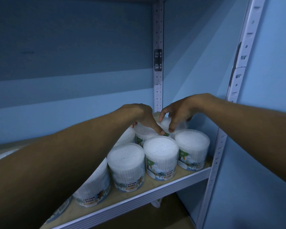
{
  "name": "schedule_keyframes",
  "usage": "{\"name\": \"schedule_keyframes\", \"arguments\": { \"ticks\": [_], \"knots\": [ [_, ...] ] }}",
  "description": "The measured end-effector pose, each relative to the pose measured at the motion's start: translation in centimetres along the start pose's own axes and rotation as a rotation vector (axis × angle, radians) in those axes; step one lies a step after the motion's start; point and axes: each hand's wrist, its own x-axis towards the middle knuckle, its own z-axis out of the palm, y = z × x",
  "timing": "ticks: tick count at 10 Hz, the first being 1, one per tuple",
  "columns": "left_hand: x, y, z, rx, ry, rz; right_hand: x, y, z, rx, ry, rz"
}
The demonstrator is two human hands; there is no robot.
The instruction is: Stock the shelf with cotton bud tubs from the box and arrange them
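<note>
Several cotton bud tubs [160, 156] stand on the shelf [155, 190]. Left hand [139, 116] and right hand [180, 111] each grip a back-row tub by its rim. Tubs appear light, rigid, smooth; grasp around the lid.

White tubs [160, 156], blue wall [73, 55], white uprights [158, 63].

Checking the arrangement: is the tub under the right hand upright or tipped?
Tipped: the back-corner tub leans with its lid angled, pinched by the right hand.
</note>
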Motion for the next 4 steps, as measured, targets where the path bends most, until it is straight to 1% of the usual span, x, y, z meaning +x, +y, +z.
{"name": "schedule_keyframes", "arguments": {
  "ticks": [2,3,4],
  "knots": [
    [-0.4,-0.2,0.0,-0.001,0.013,0.005,-0.5,-0.2,0.2,0.017,0.019,0.008],
    [-1.3,-1.0,-0.4,0.006,0.063,0.007,-1.4,-0.5,0.1,0.0,0.097,-0.01],
    [-2.6,-2.3,-0.6,-0.04,0.18,0.051,-2.3,-0.9,0.1,-0.014,0.285,-0.072]
  ]
}}
